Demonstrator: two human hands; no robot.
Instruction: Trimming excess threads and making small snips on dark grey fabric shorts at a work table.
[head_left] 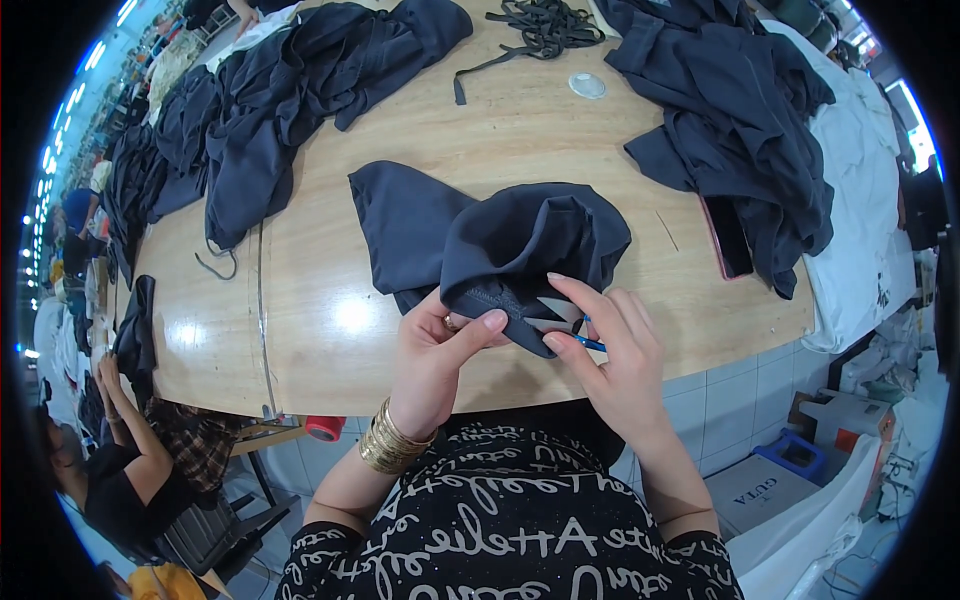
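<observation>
Head view: a dark navy garment (520, 235) lies bunched near the tabletop (330, 325) front edge; the left hand (435, 345) pinches its stitched part, the right hand (615, 345) gripping blue-handled thread snips (552, 324) at the cloth.

Bare wood on the pale wooden table (320, 235) leaves a wide passage left of the crumpled dark navy fabric garment (490, 245), and a narrower one right of it, where a thin dark strand (667, 230) lies flat. A long heap of dark navy cloth (270, 100) bars the upper left; a second dark navy heap (730, 130) and a black, pink-edged phone (726, 237) block the right. Between the heaps, the way forward meets a round pale disc (587, 85), then a tangle of flat black cords (548, 32).
</observation>
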